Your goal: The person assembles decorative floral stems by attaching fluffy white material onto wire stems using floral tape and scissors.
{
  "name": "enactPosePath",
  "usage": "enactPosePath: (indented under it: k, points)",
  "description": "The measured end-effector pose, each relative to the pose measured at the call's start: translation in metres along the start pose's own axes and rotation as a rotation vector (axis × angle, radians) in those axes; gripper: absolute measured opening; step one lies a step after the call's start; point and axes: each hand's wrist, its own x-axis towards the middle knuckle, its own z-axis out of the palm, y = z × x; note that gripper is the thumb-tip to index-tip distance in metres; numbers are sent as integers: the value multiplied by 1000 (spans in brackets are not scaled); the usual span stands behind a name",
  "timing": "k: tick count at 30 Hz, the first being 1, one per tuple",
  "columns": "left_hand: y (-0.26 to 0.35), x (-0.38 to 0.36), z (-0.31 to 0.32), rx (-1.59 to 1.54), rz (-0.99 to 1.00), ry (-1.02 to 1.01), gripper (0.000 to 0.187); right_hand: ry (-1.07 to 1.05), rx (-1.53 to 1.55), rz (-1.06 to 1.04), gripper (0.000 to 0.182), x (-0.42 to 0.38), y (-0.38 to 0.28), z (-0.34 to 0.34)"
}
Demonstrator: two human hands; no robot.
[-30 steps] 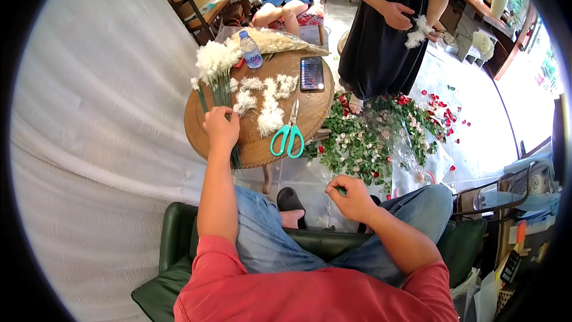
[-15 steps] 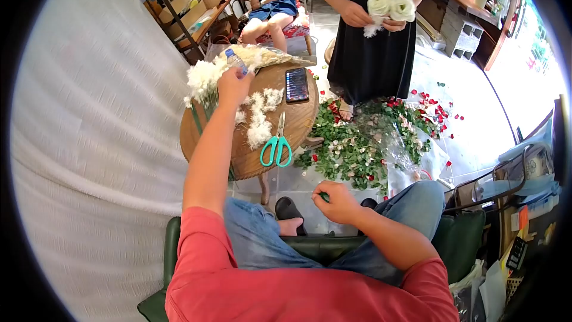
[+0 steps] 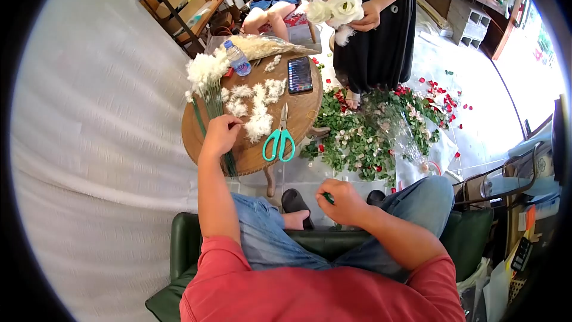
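Observation:
My left hand (image 3: 221, 136) is over the near left part of the round wooden table (image 3: 250, 164), fingers pinched together; what they hold, if anything, is too small to make out. Beneath and beside it lies a bundle of green stems with fluffy white heads (image 3: 208, 73). Loose white fluffy tufts (image 3: 259, 120) lie just right of its fingertips. Scissors with turquoise handles (image 3: 279, 145) rest near the table's front edge, blades pointing away. Above my lap, my right hand (image 3: 344, 201) is closed round a small dark green object (image 3: 328, 197), mostly hidden by the fingers.
A water bottle (image 3: 238, 59), a phone (image 3: 299, 75) and wrapped dried plumes (image 3: 262, 46) are on the table. Leaves and petals (image 3: 357, 143) litter the floor. A standing person holds white flowers (image 3: 345, 7); another person sits behind. A white curtain (image 3: 101, 143) hangs at left.
My left hand has moved from beside the bottle toward me, uncovering the bottle. My right hand stays closed on the green object. The standing person's white flowers have shifted left in view.

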Motion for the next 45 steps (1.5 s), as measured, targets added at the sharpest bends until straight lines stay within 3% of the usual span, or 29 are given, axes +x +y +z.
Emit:
enactPosePath:
  k: [3, 5, 6, 8, 14, 20, 27, 30, 32, 34, 37, 38, 40, 45]
  points:
    - [-2, -3, -13, -196, -39, 8, 18, -15, -20, 14, 7, 2, 4, 2]
    - [-13, -5, -15, -712, -128, 83, 15, -16, -10, 21, 8, 1, 4, 5]
    - [-17, -5, -15, -712, -131, 88, 15, -19, -2, 25, 9, 2, 5, 6]
    - [-24, -2, -15, -1137, -199, 143, 11, -31, -17, 28, 8, 1, 8, 10]
    - [-16, 3, 7, -1279, -363, 259, 10, -94, -40, 111, 10, 2, 2, 12]
    - [1, 28, 33, -1184, -361, 380, 13, -60, -70, 46, 14, 1, 15, 17]
    - [20, 139, 19, -1176, -276, 482, 15, -64, -97, 22, 15, 4, 16, 13]
    - [21, 175, 17, -1130, -399, 494, 16, -82, -112, 18, 14, 5, 14, 9]
    - [-18, 194, 40, -604, -374, 331, 23, -78, -107, 18, 14, 5, 15, 10]
    - [-19, 176, 48, -500, -375, 258, 24, -66, -101, 14, 14, 5, 17, 8]
    - [-22, 150, 55, -89, -198, 146, 26, -46, -67, -22, 13, 3, 11, 7]
    - [-17, 139, 52, -82, -203, 134, 26, -54, -69, -47, 12, 3, 6, 5]
    - [10, 112, 32, 9, -247, -170, 31, -70, -69, -71, 12, 1, 5, 5]
    - [49, 45, 1, 295, -214, -291, 32, -49, -95, -131, 11, 1, 4, 5]
